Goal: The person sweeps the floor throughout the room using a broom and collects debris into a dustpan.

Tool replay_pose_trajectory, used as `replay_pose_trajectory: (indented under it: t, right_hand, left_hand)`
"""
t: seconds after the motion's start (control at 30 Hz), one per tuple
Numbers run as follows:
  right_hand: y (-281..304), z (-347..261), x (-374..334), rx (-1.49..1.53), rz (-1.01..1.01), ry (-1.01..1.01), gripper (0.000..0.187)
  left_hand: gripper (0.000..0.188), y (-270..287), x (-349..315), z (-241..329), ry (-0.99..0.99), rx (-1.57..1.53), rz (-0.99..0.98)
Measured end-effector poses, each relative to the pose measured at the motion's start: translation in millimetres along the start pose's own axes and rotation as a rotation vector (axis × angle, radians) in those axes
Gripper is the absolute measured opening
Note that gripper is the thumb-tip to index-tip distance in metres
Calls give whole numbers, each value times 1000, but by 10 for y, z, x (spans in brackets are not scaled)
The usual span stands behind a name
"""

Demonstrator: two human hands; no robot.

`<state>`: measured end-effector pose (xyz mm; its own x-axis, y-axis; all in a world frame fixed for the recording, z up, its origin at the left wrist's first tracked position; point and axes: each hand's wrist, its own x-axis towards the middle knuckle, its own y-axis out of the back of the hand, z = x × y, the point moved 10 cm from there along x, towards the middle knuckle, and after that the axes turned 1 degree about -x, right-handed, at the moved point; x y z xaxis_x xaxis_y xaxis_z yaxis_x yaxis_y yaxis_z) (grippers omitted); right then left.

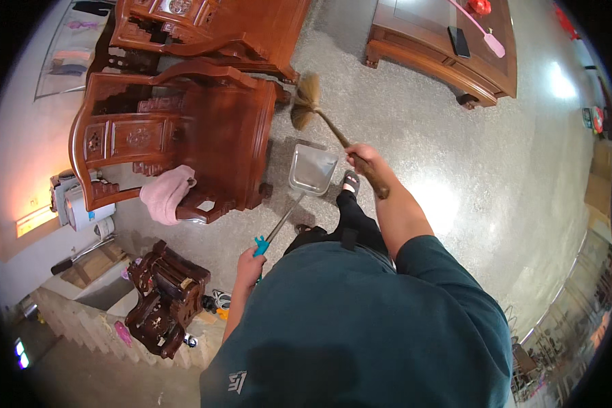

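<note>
My right hand (364, 158) is closed round the handle of a straw broom (306, 102), whose bristles fan out near the front leg of a carved wooden bench. In my left hand (249, 269) is the turquoise grip of a long-handled dustpan (313, 168). The metal pan rests on the floor just ahead of my feet, a little nearer to me than the bristles. Its thin handle slants back from the pan to my left hand. No debris can be made out in the pan.
A carved wooden armchair (217, 136) with a pink towel (168, 195) on its arm stands at left, beside a wooden bench (272, 30). At the far right is a low wooden table (415, 41) bearing a black phone (458, 42) and a pink fly swatter (494, 45). A small dark wooden seat (166, 299) sits near left.
</note>
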<state>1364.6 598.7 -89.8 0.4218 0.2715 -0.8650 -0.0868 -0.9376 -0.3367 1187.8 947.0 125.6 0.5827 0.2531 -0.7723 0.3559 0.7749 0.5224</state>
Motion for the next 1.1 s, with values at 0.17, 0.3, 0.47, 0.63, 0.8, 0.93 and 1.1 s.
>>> replay_pose_trajectory:
  t: [0.17, 0.3, 0.47, 0.63, 0.8, 0.93, 1.1]
  right_hand:
    - [1194, 730, -820, 131, 107, -64, 29]
    - [1670, 1483, -1622, 452, 204, -212, 19]
    - [1743, 1499, -2031, 494, 248, -209, 16]
    - [1263, 867, -2144, 186, 171, -56, 14]
    - [802, 93, -2163, -30, 215, 77, 11]
    - [338, -514, -1473, -122, 92, 175, 11]
    - [-4, -817, -395, -129, 48, -1, 18]
  left_hand:
    - [40, 85, 129, 91, -188, 82, 97]
    - [38, 102, 249, 264, -150, 64, 42]
    - [33, 161, 480, 509, -184, -4, 62]
    - [24, 202, 731, 807, -160, -167, -9]
    - [35, 357, 952, 1075, -151, -114, -11]
    - [37, 408, 1417, 1095, -228, -99, -34]
    - [30, 465, 1826, 1411, -303, 184, -17]
